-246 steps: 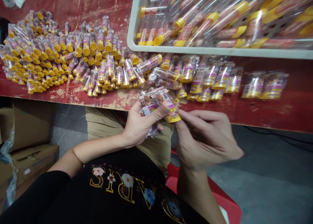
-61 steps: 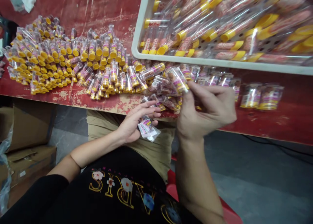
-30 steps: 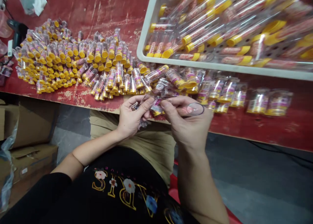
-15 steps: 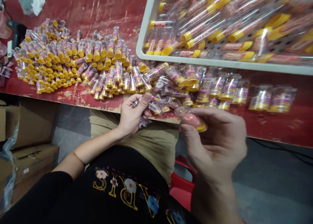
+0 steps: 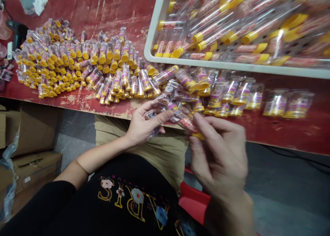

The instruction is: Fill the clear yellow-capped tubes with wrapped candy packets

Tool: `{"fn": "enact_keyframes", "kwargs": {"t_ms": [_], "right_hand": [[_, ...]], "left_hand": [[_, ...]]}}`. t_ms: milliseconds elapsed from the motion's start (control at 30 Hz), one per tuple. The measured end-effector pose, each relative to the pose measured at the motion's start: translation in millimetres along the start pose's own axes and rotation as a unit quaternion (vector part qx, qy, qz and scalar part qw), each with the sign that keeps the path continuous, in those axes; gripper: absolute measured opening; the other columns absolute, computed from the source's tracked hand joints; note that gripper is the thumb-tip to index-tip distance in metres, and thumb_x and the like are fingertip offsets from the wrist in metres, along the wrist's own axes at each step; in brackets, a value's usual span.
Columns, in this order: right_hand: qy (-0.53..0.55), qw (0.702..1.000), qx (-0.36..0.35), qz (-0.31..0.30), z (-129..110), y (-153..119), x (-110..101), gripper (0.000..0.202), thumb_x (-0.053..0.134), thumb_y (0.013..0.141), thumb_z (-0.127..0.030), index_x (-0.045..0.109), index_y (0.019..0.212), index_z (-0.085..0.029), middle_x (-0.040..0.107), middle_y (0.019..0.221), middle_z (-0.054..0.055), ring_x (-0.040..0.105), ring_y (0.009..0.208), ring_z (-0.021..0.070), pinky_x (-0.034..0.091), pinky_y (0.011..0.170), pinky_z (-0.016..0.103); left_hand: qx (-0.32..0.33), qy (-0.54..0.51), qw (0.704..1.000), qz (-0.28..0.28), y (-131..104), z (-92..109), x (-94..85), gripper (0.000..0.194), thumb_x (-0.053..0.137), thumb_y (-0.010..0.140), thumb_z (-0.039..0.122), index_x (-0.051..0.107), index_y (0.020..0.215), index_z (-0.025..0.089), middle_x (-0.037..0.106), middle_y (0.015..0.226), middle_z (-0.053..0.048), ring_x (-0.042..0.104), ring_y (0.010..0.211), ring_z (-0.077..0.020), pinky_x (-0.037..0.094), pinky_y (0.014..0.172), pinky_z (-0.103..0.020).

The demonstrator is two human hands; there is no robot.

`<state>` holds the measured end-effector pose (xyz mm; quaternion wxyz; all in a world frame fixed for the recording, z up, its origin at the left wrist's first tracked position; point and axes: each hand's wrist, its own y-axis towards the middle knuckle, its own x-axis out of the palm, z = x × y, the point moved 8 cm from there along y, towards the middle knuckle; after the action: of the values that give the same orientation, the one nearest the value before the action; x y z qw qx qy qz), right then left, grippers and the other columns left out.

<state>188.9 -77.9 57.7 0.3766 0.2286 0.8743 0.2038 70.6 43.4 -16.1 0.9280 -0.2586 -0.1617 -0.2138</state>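
Observation:
My right hand point(image 5: 221, 153) pinches a clear plastic tube point(image 5: 187, 123) with red-and-white contents by its yellow cap end. The tube's far end points toward my left hand point(image 5: 141, 124). My left hand is closed on a bunch of printed clear plastic sleeves point(image 5: 150, 115), its thumb lying across the top. A clear sleeve with purple print point(image 5: 173, 107) lies along the tube's far end; I cannot tell whether the tube is inside it. Just beyond my hands, sleeved tubes with yellow caps point(image 5: 187, 79) lie along the table edge.
A white tray point(image 5: 147, 43) of unsleeved yellow-capped tubes stands at the back right on the red table point(image 5: 103, 9). A large pile of sleeved tubes point(image 5: 55, 57) covers the left. A dark handheld tool point(image 5: 19, 33) lies beyond it. Cardboard boxes point(image 5: 36, 129) stand on the floor.
My right hand has moved left with the tube, bringing its far end up to my left hand. My left hand has turned slightly, showing more of the sleeves.

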Motion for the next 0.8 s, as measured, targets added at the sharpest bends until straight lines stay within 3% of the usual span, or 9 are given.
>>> {"fn": "enact_keyframes", "kwargs": {"t_ms": [67,200,400,500,800], "right_hand": [[0.072,0.997,0.030,-0.018,4.4,-5.6,7.2,0.074,0.067,0.093,-0.010,0.052,0.159,-0.038,0.070,0.129,0.013,0.073,0.116,0.0278,0.066,0.092,0.044],[0.144,0.981,0.105,0.072,17.5,-15.0,4.6,0.071,0.080,0.084,-0.009,0.066,0.146,-0.040,0.074,0.111,0.005,0.075,0.090,0.0198,0.067,0.074,0.034],[0.090,0.986,0.098,0.096,12.0,-11.5,1.7,0.054,0.080,0.087,-0.012,0.076,0.132,-0.041,0.077,0.100,0.003,0.073,0.085,0.0186,0.062,0.072,0.033],[0.052,0.982,0.105,0.145,7.5,-13.0,-6.6,0.053,0.080,0.086,-0.010,0.078,0.128,-0.042,0.077,0.093,0.001,0.071,0.078,0.0178,0.058,0.067,0.033],[0.008,0.976,0.106,0.190,3.2,-23.8,-10.8,0.049,0.085,0.082,-0.012,0.081,0.123,-0.040,0.078,0.091,0.000,0.070,0.071,0.0170,0.056,0.061,0.031]], "left_hand": [[-0.022,-0.023,0.999,-0.005,-3.3,-2.3,3.0,0.068,0.101,0.055,0.057,0.072,0.107,0.022,0.074,0.092,-0.001,0.064,0.063,-0.0108,0.051,0.052,-0.023],[-0.052,-0.033,0.996,-0.064,-10.1,-7.5,14.7,0.069,0.102,0.056,0.053,0.072,0.110,0.023,0.073,0.087,0.001,0.061,0.056,-0.0100,0.051,0.050,-0.024],[-0.036,-0.022,0.996,-0.076,-18.4,-5.3,18.8,0.075,0.100,0.066,0.045,0.071,0.134,0.032,0.073,0.089,-0.001,0.064,0.064,-0.0129,0.055,0.054,-0.024],[-0.030,-0.026,0.995,-0.090,-22.3,-5.2,22.1,0.071,0.098,0.070,0.044,0.072,0.135,0.032,0.074,0.093,-0.002,0.065,0.066,-0.0137,0.056,0.054,-0.025],[-0.061,-0.003,0.991,-0.119,-27.7,-11.6,26.1,0.081,0.098,0.070,0.046,0.067,0.144,0.036,0.073,0.090,-0.002,0.063,0.066,-0.0143,0.057,0.057,-0.028]]}}
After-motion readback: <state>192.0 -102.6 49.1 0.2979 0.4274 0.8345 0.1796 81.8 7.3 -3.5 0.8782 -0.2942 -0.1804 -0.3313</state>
